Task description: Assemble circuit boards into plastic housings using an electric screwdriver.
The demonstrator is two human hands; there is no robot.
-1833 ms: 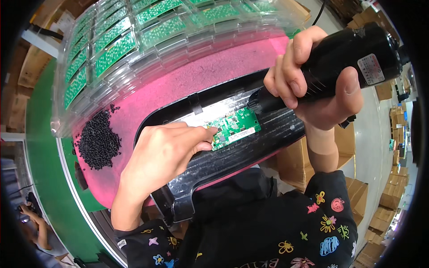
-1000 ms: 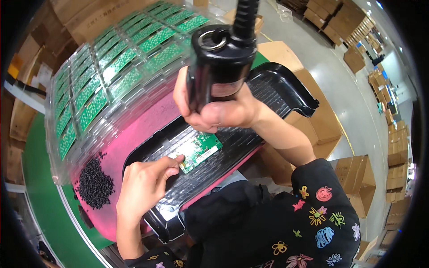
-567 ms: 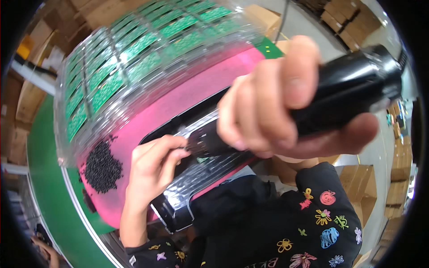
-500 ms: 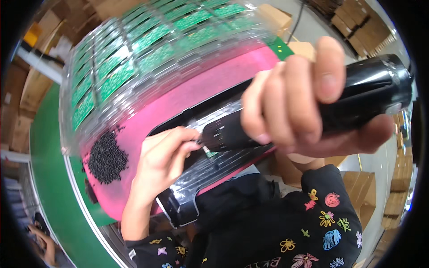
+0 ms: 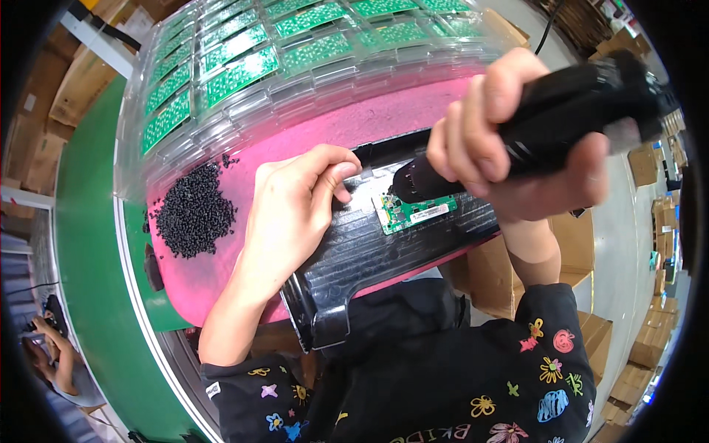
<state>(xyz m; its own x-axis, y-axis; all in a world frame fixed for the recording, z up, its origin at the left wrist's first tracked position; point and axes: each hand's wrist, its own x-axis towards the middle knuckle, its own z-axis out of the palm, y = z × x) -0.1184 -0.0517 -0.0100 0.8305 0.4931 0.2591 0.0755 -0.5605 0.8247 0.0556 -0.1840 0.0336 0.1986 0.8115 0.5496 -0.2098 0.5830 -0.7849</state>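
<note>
My right hand is wrapped round a thick black electric screwdriver, held slanting down to the left. Its nose meets a small green circuit board, hiding part of it and the bit. The board lies in a long black plastic housing with a shiny metal-like area beside the board. Just left of the board, over the housing, is my left hand. Its thumb and index finger are bent together; what they hold, if anything, cannot be made out. A heap of small black screws lies to its left.
Clear plastic trays holding several green circuit boards stand at the back of a pink mat. The mat lies on a green worktable. Cardboard boxes stand on the right. Another person sits at far left.
My left hand has drawn away from the screwdriver's nose. The screwdriver has moved up and right, leaving more of the circuit board in view. The whole view has shifted somewhat.
</note>
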